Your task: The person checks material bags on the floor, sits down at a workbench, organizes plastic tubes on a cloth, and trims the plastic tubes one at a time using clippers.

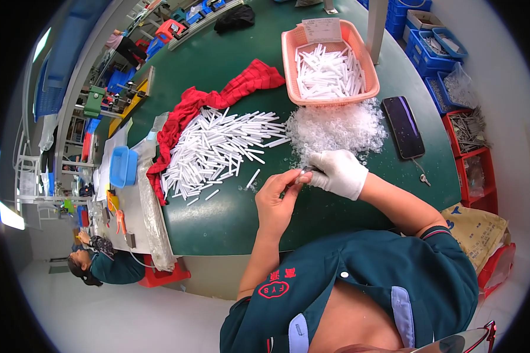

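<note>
My bare left hand (277,199) and my white-gloved right hand (339,174) meet over the near part of the green table. Both are closed, fingertips together around a small white piece (302,173), mostly covered by the fingers; its full shape cannot be made out. Just beyond my right hand spreads a heap of small clear plastic rings (335,130). To the left lies a loose pile of short white tubes (218,147), a few strewn toward me. A pink basket (334,101) behind the rings holds many similar white tubes and a paper label.
A red cloth (218,97) borders the tube pile. At right lies a black phone (403,127) with a key on a cord. A blue tray (123,166) stands at left, near a seated co-worker (109,265). Red bins (474,170) line the right side.
</note>
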`<state>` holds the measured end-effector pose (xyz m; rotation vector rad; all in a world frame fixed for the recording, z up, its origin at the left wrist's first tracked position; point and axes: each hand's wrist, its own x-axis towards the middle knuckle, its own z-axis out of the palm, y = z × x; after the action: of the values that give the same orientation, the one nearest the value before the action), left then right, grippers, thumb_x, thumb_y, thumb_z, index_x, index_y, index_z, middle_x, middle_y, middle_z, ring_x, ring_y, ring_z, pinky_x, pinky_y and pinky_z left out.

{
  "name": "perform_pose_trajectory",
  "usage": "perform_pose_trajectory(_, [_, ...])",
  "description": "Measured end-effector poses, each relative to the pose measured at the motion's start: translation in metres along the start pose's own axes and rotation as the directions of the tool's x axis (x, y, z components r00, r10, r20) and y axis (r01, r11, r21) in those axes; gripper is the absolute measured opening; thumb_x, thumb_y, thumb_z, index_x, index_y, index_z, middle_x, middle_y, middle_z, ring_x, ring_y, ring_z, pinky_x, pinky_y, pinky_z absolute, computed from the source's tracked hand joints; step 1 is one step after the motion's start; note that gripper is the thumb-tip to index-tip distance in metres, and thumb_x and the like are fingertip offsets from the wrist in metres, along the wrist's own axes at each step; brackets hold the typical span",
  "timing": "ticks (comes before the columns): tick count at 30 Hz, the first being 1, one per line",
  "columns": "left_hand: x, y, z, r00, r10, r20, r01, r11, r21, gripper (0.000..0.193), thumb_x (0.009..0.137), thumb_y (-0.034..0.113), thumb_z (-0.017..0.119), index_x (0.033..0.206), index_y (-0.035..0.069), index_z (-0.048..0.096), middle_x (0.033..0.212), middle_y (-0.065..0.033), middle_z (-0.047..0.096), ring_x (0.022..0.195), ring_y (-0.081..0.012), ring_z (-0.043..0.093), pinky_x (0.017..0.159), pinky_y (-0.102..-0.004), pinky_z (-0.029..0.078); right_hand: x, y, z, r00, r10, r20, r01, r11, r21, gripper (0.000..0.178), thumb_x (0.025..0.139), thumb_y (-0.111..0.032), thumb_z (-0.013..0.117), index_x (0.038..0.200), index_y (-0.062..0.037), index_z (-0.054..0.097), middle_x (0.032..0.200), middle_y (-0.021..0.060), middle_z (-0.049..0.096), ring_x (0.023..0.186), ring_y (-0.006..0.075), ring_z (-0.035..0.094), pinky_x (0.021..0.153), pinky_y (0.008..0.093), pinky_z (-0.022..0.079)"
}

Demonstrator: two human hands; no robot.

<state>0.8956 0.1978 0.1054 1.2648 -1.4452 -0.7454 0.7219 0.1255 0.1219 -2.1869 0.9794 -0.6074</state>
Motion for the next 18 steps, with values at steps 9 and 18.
perform_pose_trajectory(9, [-0.0011, -0.0041, -0.0012, 1.000, 0.010, -0.005, -0.010, 1.000, 0.013, 0.028, 0.076, -0.009, 0.065, 0.101, 0.004, 0.066, 0.085, -0.0075, 0.065, 0.074, -0.0138, 0.062, 0.067, -0.0238, 0.050, -0.0004, -0.0012, 0.0004, 1.000, -0.015, 0.006, 0.015, 1.000, -0.017, 0.039, 0.085, -0.043, 0.059, 0.080, -0.0042, 0.060, 0.067, 0.0170, 0.059, 0.067, 0.0367, 0.061, 0.059, 0.0417, 0.048])
perform_pose_trajectory(18, [0.0004, -0.0019, -0.0012, 1.000, 0.013, 0.014, -0.013, 0.997, 0.071, 0.029, 0.075, -0.009, 0.064, 0.100, 0.005, 0.067, 0.087, -0.0079, 0.066, 0.074, -0.0144, 0.062, 0.067, -0.0242, 0.050, 0.0003, 0.0011, -0.0015, 0.997, -0.029, 0.066, 0.033, 0.998, -0.056, 0.042, 0.087, -0.045, 0.054, 0.079, -0.0042, 0.059, 0.065, 0.0177, 0.058, 0.067, 0.0386, 0.059, 0.059, 0.0449, 0.046])
